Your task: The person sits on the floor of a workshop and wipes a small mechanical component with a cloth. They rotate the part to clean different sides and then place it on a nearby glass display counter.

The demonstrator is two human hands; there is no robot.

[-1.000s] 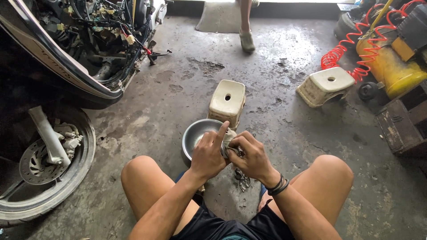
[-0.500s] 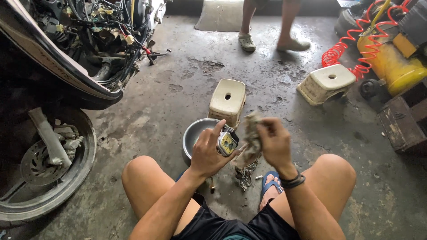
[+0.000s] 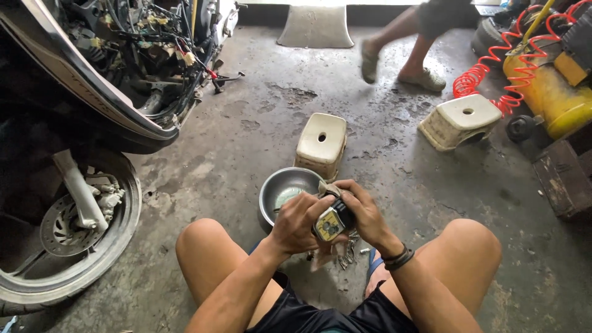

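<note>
I sit on the concrete floor with both knees up. My left hand (image 3: 297,223) and my right hand (image 3: 362,213) are closed together around a small dark part with a yellowish round face (image 3: 330,225). A dirty beige rag (image 3: 327,188) is bunched against the part under my right fingers. Just beyond my hands stands a round metal bowl (image 3: 276,197). Several loose bolts and small metal pieces (image 3: 348,251) lie on the floor below my hands.
A stripped scooter (image 3: 117,74) with exposed wiring and its front wheel (image 3: 68,240) fills the left. Two low cream plastic stools (image 3: 321,143) (image 3: 459,121) stand ahead. A yellow compressor with red coiled hose (image 3: 542,80) sits at right. Another person's legs (image 3: 401,52) walk at the back.
My right hand, raised apart with the rag half a second ago, has come back down onto the part beside my left hand. The other person has stepped further right across the back.
</note>
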